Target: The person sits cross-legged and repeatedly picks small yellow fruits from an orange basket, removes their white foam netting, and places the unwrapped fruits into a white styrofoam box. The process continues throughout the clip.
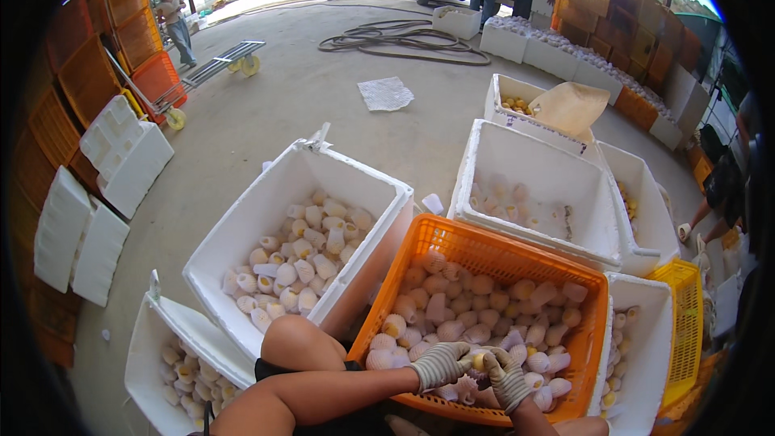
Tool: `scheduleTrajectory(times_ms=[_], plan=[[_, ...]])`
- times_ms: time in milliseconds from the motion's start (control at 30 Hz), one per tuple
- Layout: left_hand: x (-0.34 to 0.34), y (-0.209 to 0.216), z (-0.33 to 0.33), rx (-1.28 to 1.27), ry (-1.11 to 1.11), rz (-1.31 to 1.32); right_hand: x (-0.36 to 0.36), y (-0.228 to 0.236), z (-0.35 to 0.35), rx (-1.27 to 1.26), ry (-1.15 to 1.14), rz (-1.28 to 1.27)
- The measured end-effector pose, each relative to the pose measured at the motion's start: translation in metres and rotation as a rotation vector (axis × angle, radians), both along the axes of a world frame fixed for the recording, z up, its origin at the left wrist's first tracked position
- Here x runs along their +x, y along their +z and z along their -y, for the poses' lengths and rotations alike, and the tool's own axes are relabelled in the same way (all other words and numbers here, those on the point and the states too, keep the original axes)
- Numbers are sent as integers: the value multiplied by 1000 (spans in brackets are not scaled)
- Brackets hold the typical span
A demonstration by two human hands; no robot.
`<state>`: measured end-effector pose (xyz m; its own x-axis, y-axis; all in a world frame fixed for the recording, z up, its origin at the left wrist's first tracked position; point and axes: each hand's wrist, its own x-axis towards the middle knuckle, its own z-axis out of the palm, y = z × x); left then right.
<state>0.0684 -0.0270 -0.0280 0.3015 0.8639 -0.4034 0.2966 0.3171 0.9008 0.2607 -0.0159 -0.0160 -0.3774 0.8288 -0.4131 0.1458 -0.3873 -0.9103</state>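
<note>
Holding one yellow fruit (479, 361) between us, our left hand (440, 366) and right hand (508, 378) meet over the near edge of the orange crate (484, 246). Both wear speckled knit gloves, and their fingers are curled closed around the fruit, which sits just above the other fruits in white foam net sleeves (476, 307) filling the crate. Our bare knee (300, 342) rests against the crate's near left corner. To the left, touching the crate, a white foam box (274, 194) holds more sleeved fruits toward its near side. Beyond the crate's far edge stands a second foam box (549, 161) with only a few fruits at its bottom. A yellow crate (687, 319) stands at the right.
</note>
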Motion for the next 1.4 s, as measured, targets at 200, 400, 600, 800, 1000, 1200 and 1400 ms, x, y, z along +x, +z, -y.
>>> scheduleTrajectory(times_ms=[200,400,600,800,1000,1200,1400], plan=[[-1,-9,-3,42,72,112,-9,1,3,-146,-157,-146],[3,-15,0,122,106,74,4,-39,5,-81,-265,-129],[-8,-6,10,-74,106,119,25,-71,-4,713,43,525],[-11,-3,-18,-194,156,309,-2,-5,-12,395,-267,239],[-19,10,-21,-268,127,262,5,-4,-18,246,-275,185],[-14,4,-22,-327,140,282,14,-5,-15,200,-276,232],[-20,3,-20,-329,138,335,11,-5,-16,116,-260,188]])
